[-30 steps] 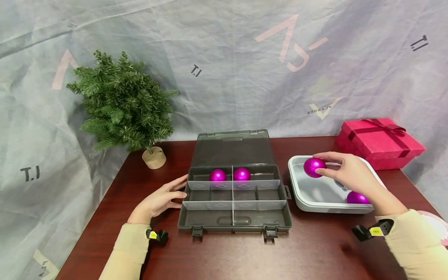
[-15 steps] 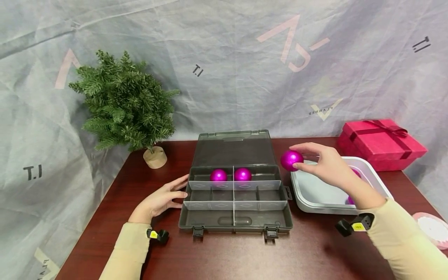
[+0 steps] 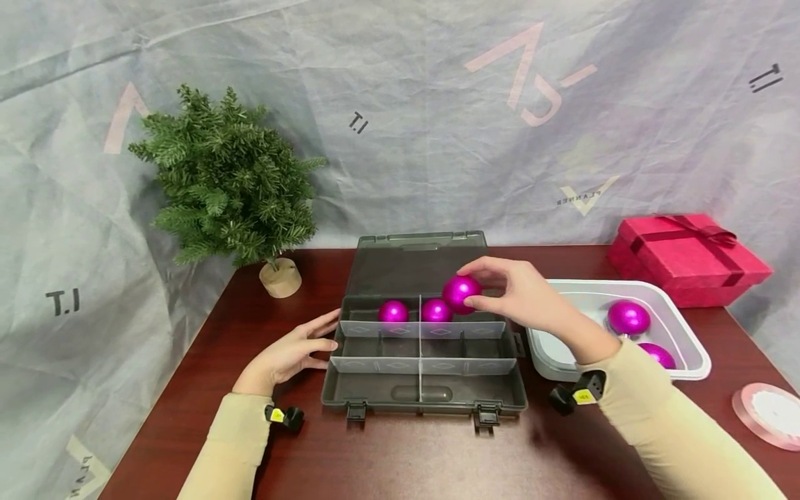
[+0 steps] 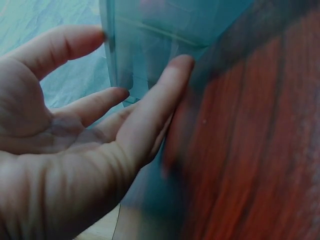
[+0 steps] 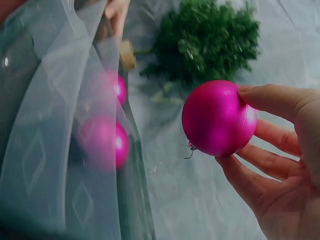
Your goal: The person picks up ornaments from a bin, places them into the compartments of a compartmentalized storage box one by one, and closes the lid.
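Observation:
My right hand (image 3: 521,295) pinches a shiny magenta Christmas bauble (image 5: 217,119) between thumb and fingers, over the right end of the back row of a dark see-through divided box (image 3: 475,399). A small metal hanger sticks out of the bauble in the right wrist view. Two more baubles sit in that back row, one (image 3: 393,312) left of the middle divider and one (image 3: 436,311) just right of it. My left hand (image 3: 289,357) has its fingers spread, with the fingertips (image 4: 180,64) at the box's left side wall.
Right of the box stands a white tub (image 3: 690,340) with two magenta baubles (image 3: 628,318) inside. Behind it is a red gift box (image 3: 694,257). A pink ribbon roll (image 3: 765,415) lies at the right edge. A small artificial fir tree (image 3: 234,180) stands back left.
My right hand has carried the bauble leftward from above the white tub to over the divided box's back row. My left hand has stayed at the box's side.

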Available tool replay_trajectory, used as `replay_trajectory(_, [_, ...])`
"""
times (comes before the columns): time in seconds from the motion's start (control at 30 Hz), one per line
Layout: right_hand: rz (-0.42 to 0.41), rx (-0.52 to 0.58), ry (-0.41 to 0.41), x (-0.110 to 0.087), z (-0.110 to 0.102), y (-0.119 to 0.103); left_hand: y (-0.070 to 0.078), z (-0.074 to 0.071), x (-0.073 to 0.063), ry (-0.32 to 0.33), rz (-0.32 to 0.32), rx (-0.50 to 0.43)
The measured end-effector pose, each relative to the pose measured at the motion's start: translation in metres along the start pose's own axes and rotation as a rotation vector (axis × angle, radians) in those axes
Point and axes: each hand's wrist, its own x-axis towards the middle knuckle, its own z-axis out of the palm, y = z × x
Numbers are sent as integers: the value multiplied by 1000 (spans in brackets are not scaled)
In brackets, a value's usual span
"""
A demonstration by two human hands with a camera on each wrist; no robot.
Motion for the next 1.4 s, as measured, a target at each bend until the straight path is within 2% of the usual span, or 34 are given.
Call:
replay_trajectory(0.13, [-65,29,-45,14,25,-8,-1,-1,1,1,1,-2])
replay_trajectory(0.3, [-99,89,-124,31,60,-16,-2,0,0,-3,-8,-10])
replay_trajectory(0.57, [-131,40,-209,55,99,-24,-1,0,-1,-1,-13,-16])
replay_trajectory(0.67, [-147,0,-238,61,110,-28,1,0,-2,1,-18,-14])
replay_trajectory(0.9, [-247,-170,-256,73,134,-30,2,0,-1,1,-23,-17])
replay_trajectory(1.13, [-290,-181,-288,77,147,-36,3,0,-3,4,-25,-18])
replay_trajectory(1.4, [-287,-232,-312,74,152,-40,2,-1,-1,4,-28,-36])
